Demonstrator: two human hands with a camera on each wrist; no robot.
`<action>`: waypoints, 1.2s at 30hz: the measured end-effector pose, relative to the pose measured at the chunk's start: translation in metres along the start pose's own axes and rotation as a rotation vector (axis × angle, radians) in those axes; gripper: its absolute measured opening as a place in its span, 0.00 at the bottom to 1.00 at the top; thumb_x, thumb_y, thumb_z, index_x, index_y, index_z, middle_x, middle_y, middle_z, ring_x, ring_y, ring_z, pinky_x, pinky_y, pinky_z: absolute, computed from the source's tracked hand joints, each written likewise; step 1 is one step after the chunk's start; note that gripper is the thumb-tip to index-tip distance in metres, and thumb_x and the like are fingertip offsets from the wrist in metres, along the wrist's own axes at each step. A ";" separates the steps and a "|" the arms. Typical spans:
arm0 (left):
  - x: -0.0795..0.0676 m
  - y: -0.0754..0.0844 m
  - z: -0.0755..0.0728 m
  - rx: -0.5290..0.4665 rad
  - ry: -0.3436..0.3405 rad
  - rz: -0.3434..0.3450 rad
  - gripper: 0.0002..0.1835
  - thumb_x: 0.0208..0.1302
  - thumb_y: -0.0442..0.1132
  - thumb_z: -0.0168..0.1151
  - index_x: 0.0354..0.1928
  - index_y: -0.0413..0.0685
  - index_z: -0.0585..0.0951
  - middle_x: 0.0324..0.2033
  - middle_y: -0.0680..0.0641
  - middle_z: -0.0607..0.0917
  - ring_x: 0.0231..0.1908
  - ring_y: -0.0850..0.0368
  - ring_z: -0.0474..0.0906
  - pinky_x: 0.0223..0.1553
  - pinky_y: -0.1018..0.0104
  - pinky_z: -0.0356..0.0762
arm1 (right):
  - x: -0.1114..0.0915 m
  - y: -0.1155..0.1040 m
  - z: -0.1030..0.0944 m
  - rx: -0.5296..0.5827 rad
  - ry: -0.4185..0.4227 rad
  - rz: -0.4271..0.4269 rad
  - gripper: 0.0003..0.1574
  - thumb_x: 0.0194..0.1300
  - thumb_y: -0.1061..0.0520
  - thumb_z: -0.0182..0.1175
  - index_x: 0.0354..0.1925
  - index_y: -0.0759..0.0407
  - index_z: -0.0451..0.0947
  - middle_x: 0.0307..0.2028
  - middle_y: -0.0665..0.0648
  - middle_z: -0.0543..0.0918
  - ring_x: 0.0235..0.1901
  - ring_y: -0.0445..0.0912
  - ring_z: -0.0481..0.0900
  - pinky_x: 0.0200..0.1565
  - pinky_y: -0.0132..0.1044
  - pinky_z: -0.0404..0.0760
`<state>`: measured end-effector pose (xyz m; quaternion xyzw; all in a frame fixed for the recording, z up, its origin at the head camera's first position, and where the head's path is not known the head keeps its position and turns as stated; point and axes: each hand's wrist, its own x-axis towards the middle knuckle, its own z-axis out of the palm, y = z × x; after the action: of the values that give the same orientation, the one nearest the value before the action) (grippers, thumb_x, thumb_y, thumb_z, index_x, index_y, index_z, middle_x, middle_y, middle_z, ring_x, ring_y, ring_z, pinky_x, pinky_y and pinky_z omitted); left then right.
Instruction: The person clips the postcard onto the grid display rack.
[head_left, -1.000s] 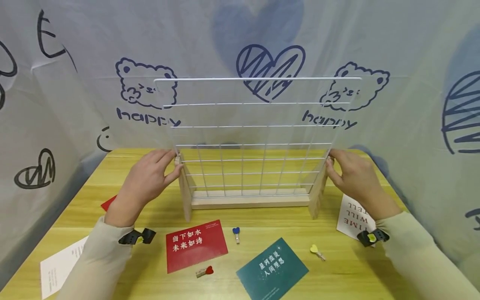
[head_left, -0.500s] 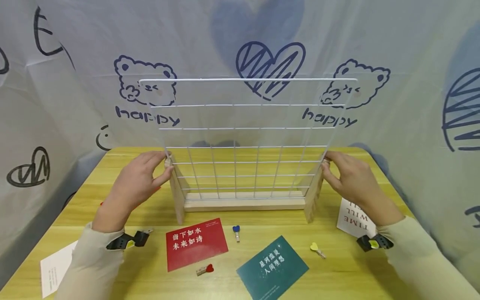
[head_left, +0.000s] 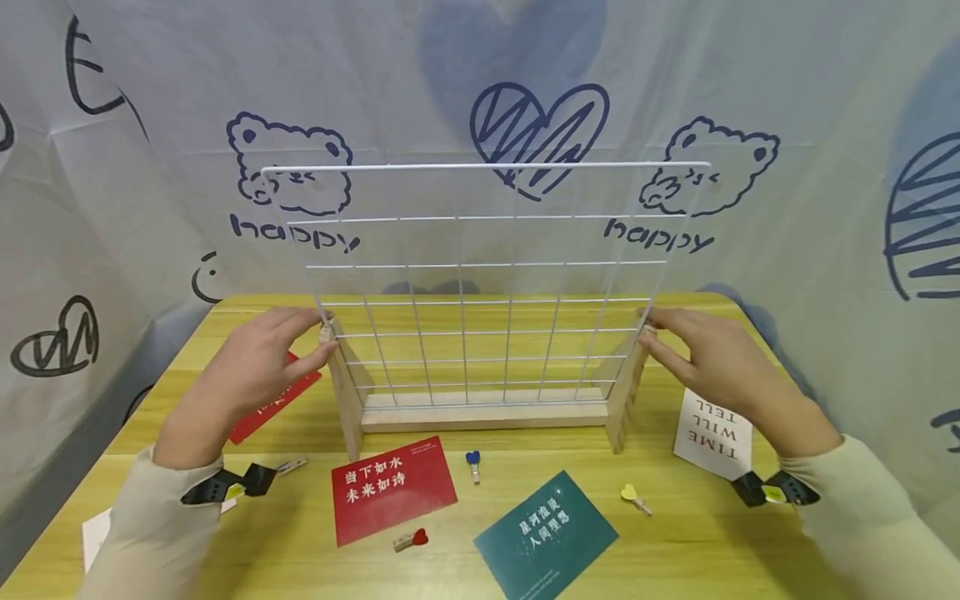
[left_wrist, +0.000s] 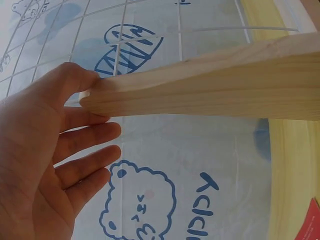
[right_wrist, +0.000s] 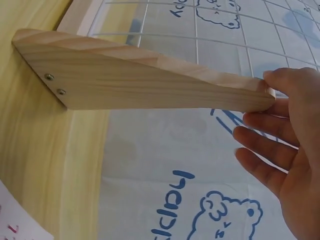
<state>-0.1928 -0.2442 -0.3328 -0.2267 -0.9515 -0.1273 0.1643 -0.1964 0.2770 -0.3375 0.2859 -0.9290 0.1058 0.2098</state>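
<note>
A white wire grid (head_left: 486,265) stands in a pale wooden stand (head_left: 487,418) on the table, leaning back. My left hand (head_left: 258,358) pinches the top of the stand's left side board (left_wrist: 210,85) between thumb and index finger, its other fingers spread beside the wood. At the other end my right hand (head_left: 708,354) pinches the top of the right side board (right_wrist: 135,75) likewise. Two screw heads (right_wrist: 55,84) show low on that board in the right wrist view. The grid's lower edge meets the stand's crossbar.
Before the stand lie a red card (head_left: 393,492), a teal card (head_left: 546,537) and clothespins with blue (head_left: 473,467), red (head_left: 411,540) and yellow (head_left: 636,499) hearts. A white lettered card (head_left: 712,433) lies right; another red card (head_left: 277,400) lies left, partly behind my hand.
Both hands have drawn the stand and grid leftward and a little nearer. The red card and a clothespin at the left have come into fuller view.
</note>
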 end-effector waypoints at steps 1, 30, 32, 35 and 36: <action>-0.001 0.000 0.000 -0.004 0.007 0.003 0.25 0.64 0.46 0.66 0.59 0.39 0.77 0.55 0.34 0.79 0.57 0.35 0.72 0.56 0.37 0.69 | -0.001 0.000 0.000 0.004 -0.003 0.001 0.26 0.70 0.51 0.60 0.60 0.64 0.75 0.54 0.66 0.81 0.52 0.63 0.79 0.50 0.60 0.76; -0.011 0.001 0.002 -0.041 0.110 0.052 0.28 0.59 0.43 0.71 0.59 0.39 0.77 0.53 0.35 0.81 0.53 0.36 0.76 0.52 0.38 0.74 | -0.018 -0.002 -0.003 0.114 0.056 -0.024 0.30 0.66 0.56 0.65 0.64 0.61 0.72 0.55 0.62 0.80 0.45 0.58 0.82 0.42 0.56 0.81; -0.013 0.001 0.001 -0.031 0.133 0.066 0.28 0.56 0.42 0.73 0.58 0.39 0.77 0.52 0.36 0.81 0.52 0.37 0.77 0.51 0.39 0.75 | -0.020 -0.002 -0.004 0.124 0.065 -0.023 0.30 0.65 0.57 0.65 0.63 0.60 0.72 0.55 0.61 0.80 0.45 0.56 0.82 0.43 0.54 0.81; -0.016 0.003 -0.002 -0.012 0.165 0.087 0.27 0.54 0.41 0.75 0.55 0.40 0.78 0.50 0.37 0.82 0.51 0.38 0.77 0.48 0.40 0.77 | -0.021 -0.002 -0.005 0.131 0.087 -0.032 0.29 0.64 0.59 0.66 0.62 0.59 0.73 0.55 0.59 0.80 0.44 0.54 0.82 0.42 0.51 0.81; -0.017 0.003 -0.002 -0.009 0.181 0.103 0.26 0.56 0.46 0.73 0.53 0.39 0.78 0.49 0.37 0.82 0.50 0.39 0.78 0.48 0.40 0.77 | -0.022 -0.003 -0.005 0.132 0.097 -0.035 0.29 0.63 0.60 0.67 0.62 0.59 0.74 0.54 0.59 0.81 0.44 0.53 0.82 0.41 0.51 0.81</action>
<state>-0.1763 -0.2487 -0.3365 -0.2635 -0.9194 -0.1428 0.2548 -0.1767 0.2870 -0.3427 0.3100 -0.9036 0.1768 0.2371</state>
